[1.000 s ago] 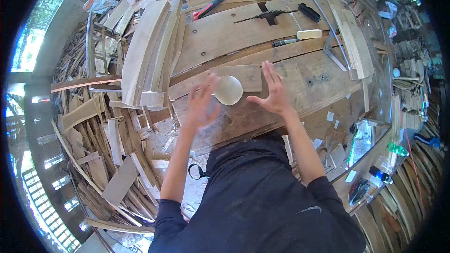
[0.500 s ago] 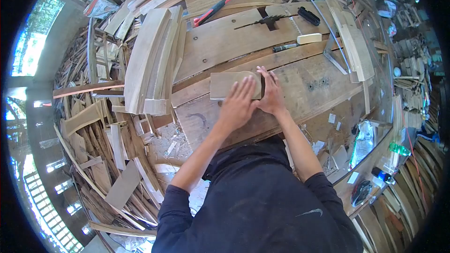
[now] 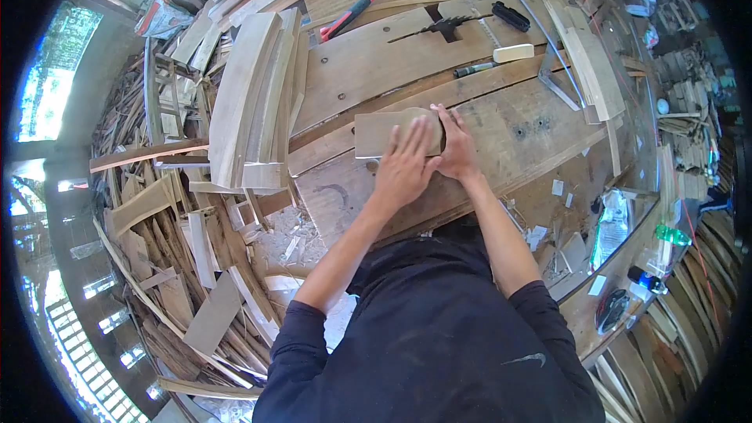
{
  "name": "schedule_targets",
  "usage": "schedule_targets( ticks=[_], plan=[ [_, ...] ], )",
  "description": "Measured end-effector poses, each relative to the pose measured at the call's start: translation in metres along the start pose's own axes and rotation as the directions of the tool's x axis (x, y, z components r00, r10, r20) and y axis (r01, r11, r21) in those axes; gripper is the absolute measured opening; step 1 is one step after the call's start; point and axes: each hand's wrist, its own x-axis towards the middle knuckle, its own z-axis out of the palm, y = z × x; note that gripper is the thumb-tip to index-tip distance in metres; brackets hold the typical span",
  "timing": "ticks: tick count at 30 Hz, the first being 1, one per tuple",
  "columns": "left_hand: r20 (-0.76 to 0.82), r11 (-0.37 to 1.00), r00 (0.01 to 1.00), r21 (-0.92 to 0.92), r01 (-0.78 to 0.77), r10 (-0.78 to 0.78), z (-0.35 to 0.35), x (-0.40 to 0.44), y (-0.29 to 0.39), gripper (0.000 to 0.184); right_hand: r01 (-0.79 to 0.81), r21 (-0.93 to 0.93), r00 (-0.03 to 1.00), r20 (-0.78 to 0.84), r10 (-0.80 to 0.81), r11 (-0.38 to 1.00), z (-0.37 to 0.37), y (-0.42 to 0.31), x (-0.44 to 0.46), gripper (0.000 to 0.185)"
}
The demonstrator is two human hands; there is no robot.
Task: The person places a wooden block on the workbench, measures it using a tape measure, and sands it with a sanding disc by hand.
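A flat piece of wood with a rounded right end lies on the plank workbench. My left hand rests flat across the top of its right half, fingers stretched out and slightly spread. Against the rounded end is my right hand, its fingers extended and pointing away from me. The two thumbs are close together near the piece's near edge. My left palm and fingers hide part of the wood, and I cannot see what lies beneath it.
Farther back on the bench are a red and black hammer, a marker, a pale block, a black brush-like item and a metal square. Curved boards are stacked at left; more boards lie right.
The camera view has shifted slightly. My hands stay on the piece of wood in nearly the same pose, with the fingers moved only a little.
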Motion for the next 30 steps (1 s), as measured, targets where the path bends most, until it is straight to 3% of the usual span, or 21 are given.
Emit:
schedule_targets(
  ticks=[2, 5, 6, 8, 10, 13, 14, 16, 18, 21, 23, 26, 30],
  plan=[
    [-0.053, 0.999, 0.997, 0.006, 0.048, -0.047, -0.005, -0.002, -0.014, 0.076, -0.099, 0.123, 0.995, 0.012, 0.098, 0.987, -0.012, -0.017, 0.003, 0.106],
    [-0.142, 0.974, 0.971, 0.092, 0.207, -0.192, -0.002, 0.003, -0.012, 0.077, -0.082, 0.111, 0.996, -0.033, 0.086, 0.99, -0.009, -0.017, 0.002, 0.103],
    [-0.14, 0.975, 0.972, 0.092, 0.202, -0.189, 0.005, 0.005, -0.004, 0.077, -0.071, 0.107, 0.996, -0.043, 0.076, 0.992, -0.004, -0.013, 0.001, 0.103],
    [-0.032, 0.997, 0.999, 0.072, 0.026, -0.024, 0.017, 0.006, 0.01, 0.077, -0.045, 0.075, 0.997, -0.056, 0.049, 0.996, 0.009, 0.003, -0.004, 0.103],
    [-0.05, 0.997, 0.999, 0.076, 0.013, -0.009, 0.012, 0.001, 0.013, 0.076, -0.016, 0.043, 0.998, -0.06, 0.018, 0.999, 0.005, 0.0, -0.003, 0.103],
    [-0.015, 0.99, 0.991, 0.057, 0.131, -0.131, -0.01, -0.011, -0.02, 0.073, -0.137, 0.1, 0.99, -0.005, 0.138, 0.985, -0.009, -0.018, -0.003, 0.109],
    [-0.017, 0.99, 0.991, 0.062, 0.131, -0.13, -0.017, -0.014, -0.035, 0.073, -0.134, 0.104, 0.991, -0.009, 0.136, 0.986, -0.013, -0.024, 0.003, 0.109],
    [-0.096, 0.959, 0.957, 0.052, 0.278, -0.272, -0.026, -0.015, -0.057, 0.072, -0.092, 0.052, 0.996, -0.003, 0.092, 0.994, -0.015, -0.027, 0.007, 0.113],
    [-0.123, 0.951, 0.956, 0.128, 0.283, -0.268, -0.017, -0.013, -0.046, 0.072, -0.06, 0.038, 0.998, -0.007, 0.06, 0.998, -0.017, -0.027, 0.007, 0.113],
    [0.007, 0.997, 0.999, 0.066, 0.04, -0.04, -0.001, -0.006, -0.008, 0.075, 0.012, -0.039, 1.0, -0.001, -0.012, 0.999, 0.0, -0.002, 0.001, 0.112],
    [0.015, 0.999, 1.0, 0.038, -0.008, 0.008, 0.0, -0.018, 0.014, 0.075, 0.048, -0.102, 0.999, 0.014, -0.046, 0.994, 0.006, 0.006, -0.002, 0.112],
    [0.055, 0.998, 0.996, 0.009, -0.065, 0.064, -0.011, -0.032, 0.004, 0.074, 0.002, 0.01, 1.0, -0.018, -0.002, 1.0, 0.001, -0.005, -0.001, 0.109],
    [-0.013, 0.981, 0.984, 0.086, 0.176, -0.176, -0.032, -0.054, -0.034, 0.074, -0.038, 0.079, 0.999, -0.024, 0.04, 0.996, -0.013, -0.022, 0.001, 0.106]
  ],
)
